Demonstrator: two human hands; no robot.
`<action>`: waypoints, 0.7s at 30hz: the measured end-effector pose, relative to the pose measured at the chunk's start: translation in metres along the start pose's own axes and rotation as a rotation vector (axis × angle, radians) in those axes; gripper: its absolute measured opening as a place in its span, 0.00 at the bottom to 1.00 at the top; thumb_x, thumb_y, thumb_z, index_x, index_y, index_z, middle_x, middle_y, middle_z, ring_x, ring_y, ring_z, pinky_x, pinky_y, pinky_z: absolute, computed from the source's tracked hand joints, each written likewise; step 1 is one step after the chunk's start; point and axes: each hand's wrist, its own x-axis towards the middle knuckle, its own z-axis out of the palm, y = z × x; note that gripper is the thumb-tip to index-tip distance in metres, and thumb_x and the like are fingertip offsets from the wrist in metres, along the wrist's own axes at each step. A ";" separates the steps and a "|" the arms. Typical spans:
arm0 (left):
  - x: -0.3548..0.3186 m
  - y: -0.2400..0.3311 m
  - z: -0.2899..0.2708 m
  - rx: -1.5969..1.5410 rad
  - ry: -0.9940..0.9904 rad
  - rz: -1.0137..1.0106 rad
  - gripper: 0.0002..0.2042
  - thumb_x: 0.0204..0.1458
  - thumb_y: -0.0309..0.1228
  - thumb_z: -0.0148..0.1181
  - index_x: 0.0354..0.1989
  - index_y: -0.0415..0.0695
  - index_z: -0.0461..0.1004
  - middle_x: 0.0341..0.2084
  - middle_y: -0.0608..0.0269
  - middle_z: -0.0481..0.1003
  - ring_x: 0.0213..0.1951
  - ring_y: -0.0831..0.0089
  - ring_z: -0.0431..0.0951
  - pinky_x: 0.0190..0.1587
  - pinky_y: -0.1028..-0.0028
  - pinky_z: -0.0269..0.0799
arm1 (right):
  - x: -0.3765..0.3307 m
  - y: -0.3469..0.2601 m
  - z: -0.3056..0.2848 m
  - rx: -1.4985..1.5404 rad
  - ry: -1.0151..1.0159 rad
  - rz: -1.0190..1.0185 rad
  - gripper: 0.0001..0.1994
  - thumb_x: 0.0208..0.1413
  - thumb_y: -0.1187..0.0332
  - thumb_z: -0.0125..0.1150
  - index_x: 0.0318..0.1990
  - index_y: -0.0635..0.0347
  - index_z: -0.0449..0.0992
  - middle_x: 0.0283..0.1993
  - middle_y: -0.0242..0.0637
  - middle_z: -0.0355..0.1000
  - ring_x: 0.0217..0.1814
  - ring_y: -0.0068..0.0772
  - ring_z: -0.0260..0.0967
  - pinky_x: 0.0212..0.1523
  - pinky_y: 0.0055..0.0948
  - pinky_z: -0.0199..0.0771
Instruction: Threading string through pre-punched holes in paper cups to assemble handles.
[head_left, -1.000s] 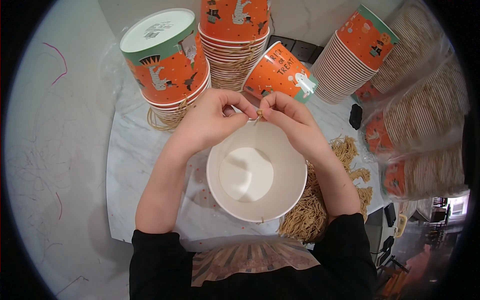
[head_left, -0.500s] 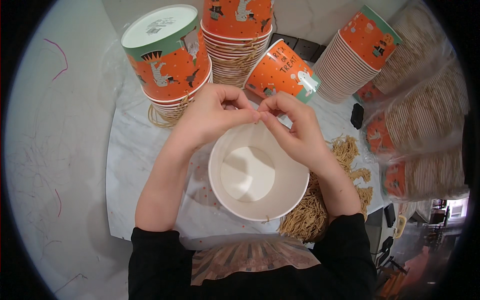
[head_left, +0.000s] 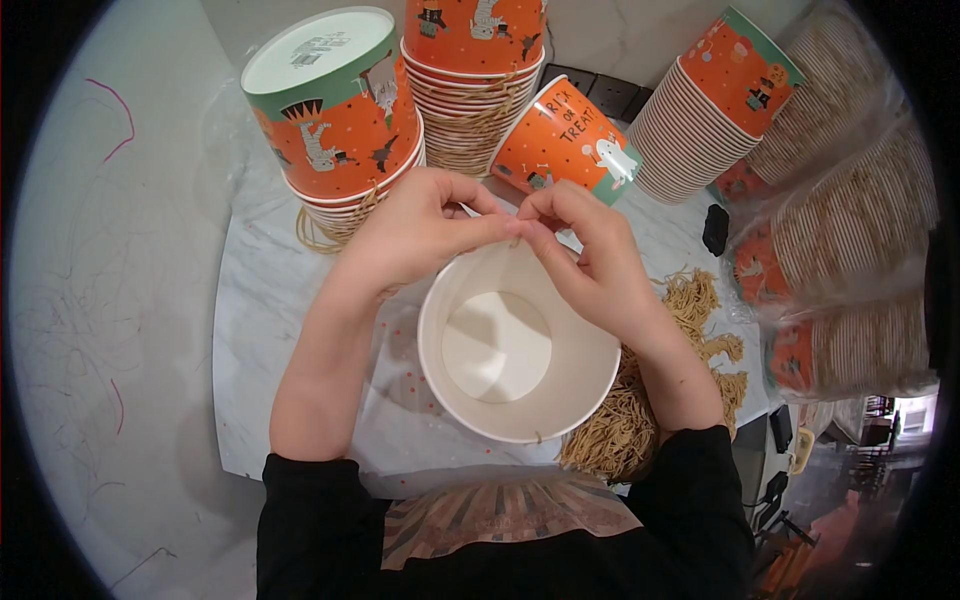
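Note:
A white-lined paper bucket [head_left: 582, 335] stands with its mouth up in front of me. My left hand [head_left: 425, 228] and my right hand [head_left: 592, 262] meet at its far rim, both closed in fingertip pinches. A small bit of tan twine [head_left: 515, 242] shows just under the touching fingertips; the rest of it is hidden by them. Another tan speck of twine [head_left: 538, 437] sits on the near rim. Beneath and beside my right forearm lies a loose heap of cut twine [head_left: 612, 430].
Upside-down orange bucket stacks with twine handles stand at the back left [head_left: 335, 150] and back centre [head_left: 470, 105]. A single orange bucket [head_left: 560, 140] lies tilted beside them. Another stack [head_left: 695, 125] leans at the back right, near plastic-wrapped stacks [head_left: 840, 255] and a small black object [head_left: 715, 231].
My fingertips have shifted very slightly at the far rim, and the bit of twine below them shows more clearly. The bucket has barely moved.

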 end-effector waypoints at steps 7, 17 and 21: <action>0.002 -0.001 -0.003 -0.038 0.027 0.038 0.09 0.51 0.32 0.69 0.33 0.37 0.82 0.24 0.70 0.78 0.26 0.87 0.73 0.29 0.82 0.67 | 0.000 -0.006 0.000 0.000 0.007 0.048 0.03 0.60 0.76 0.60 0.38 0.65 0.72 0.34 0.42 0.71 0.37 0.41 0.72 0.37 0.34 0.71; -0.002 0.002 0.000 -0.010 0.022 -0.004 0.08 0.53 0.31 0.67 0.34 0.38 0.81 0.24 0.71 0.78 0.26 0.89 0.73 0.29 0.83 0.66 | 0.000 0.000 0.001 -0.005 0.025 0.004 0.03 0.60 0.76 0.60 0.38 0.66 0.72 0.34 0.43 0.71 0.37 0.43 0.72 0.37 0.36 0.71; -0.001 0.003 0.001 -0.036 0.048 0.024 0.06 0.54 0.27 0.66 0.37 0.39 0.80 0.25 0.73 0.77 0.25 0.90 0.71 0.29 0.86 0.63 | -0.001 -0.004 0.001 -0.004 0.021 0.025 0.03 0.60 0.76 0.59 0.38 0.66 0.72 0.34 0.43 0.71 0.37 0.43 0.72 0.38 0.36 0.71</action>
